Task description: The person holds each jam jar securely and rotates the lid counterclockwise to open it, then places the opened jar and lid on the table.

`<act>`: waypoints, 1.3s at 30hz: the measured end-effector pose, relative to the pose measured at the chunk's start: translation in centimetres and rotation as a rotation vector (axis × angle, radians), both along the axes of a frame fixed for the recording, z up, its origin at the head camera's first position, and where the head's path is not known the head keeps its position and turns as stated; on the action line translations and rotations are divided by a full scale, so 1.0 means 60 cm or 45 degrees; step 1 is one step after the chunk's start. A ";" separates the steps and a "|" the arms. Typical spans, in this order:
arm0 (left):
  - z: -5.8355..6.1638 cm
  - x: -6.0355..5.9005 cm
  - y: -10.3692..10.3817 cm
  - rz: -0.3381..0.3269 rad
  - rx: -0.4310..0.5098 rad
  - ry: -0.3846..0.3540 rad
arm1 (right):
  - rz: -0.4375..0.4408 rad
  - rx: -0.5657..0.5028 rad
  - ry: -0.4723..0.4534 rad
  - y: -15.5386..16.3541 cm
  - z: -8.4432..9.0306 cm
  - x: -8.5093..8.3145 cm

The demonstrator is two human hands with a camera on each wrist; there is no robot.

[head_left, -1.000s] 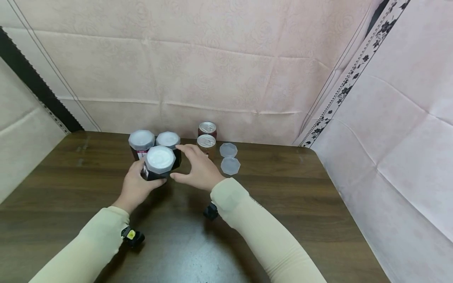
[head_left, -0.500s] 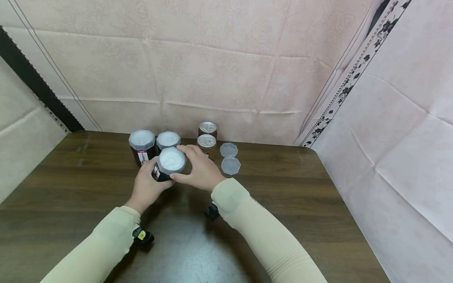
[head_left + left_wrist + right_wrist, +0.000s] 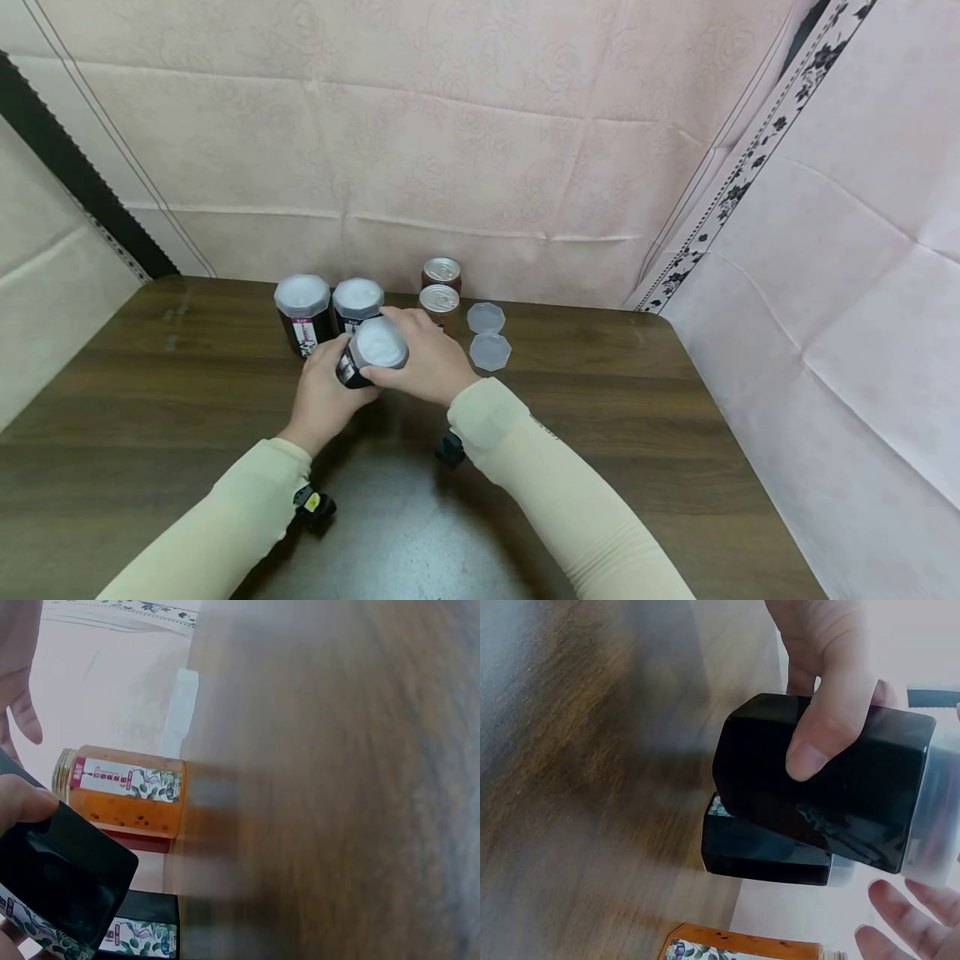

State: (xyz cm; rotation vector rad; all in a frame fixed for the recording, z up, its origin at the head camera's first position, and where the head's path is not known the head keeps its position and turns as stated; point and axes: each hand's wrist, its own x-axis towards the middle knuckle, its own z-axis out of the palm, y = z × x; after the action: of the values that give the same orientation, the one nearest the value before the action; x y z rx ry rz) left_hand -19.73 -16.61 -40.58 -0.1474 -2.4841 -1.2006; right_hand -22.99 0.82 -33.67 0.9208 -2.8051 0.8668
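Observation:
My left hand (image 3: 324, 392) grips a dark octagonal jar (image 3: 817, 780) with a frosted lid (image 3: 381, 342), thumb flat on its side. The jar leans toward the right and is raised from the table in the right wrist view. My right hand (image 3: 431, 354) is spread around the lid, thumb at the near edge and index finger on the far side. In the right wrist view its other fingers (image 3: 900, 907) reach up below the lid. Behind stand two more dark jars, a left one (image 3: 303, 321) and a right one (image 3: 357, 300), with similar lids.
Behind my right hand are two silver-topped jars, an orange one (image 3: 127, 791) in front and a dark red one (image 3: 442, 271). Two loose translucent octagonal lids, a rear one (image 3: 486, 317) and a front one (image 3: 490, 352), lie to their right. A pale cloth (image 3: 465, 167) hangs behind the wooden table (image 3: 600, 417).
My left hand has carried the dark jar rightward, away from the other two and between my right thumb and fingers, tilting it. The right hand has stayed nearly still.

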 end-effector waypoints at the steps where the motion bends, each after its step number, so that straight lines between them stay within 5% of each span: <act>1: 0.002 0.001 0.002 0.001 -0.007 0.005 | -0.009 0.009 0.006 0.000 0.000 0.000; 14: 0.002 0.004 0.019 0.039 -0.047 -0.001 | -0.140 0.103 0.037 -0.006 -0.001 0.005; 39: 0.005 0.011 0.036 0.036 -0.093 -0.078 | -0.165 0.032 -0.040 -0.002 -0.005 0.010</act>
State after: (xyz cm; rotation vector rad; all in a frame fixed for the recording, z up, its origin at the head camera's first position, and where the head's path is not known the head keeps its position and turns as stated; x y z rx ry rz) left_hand -19.08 -14.47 -40.31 -0.0963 -2.5753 -1.1198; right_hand -22.40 0.71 -33.95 0.7247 -2.8705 0.8373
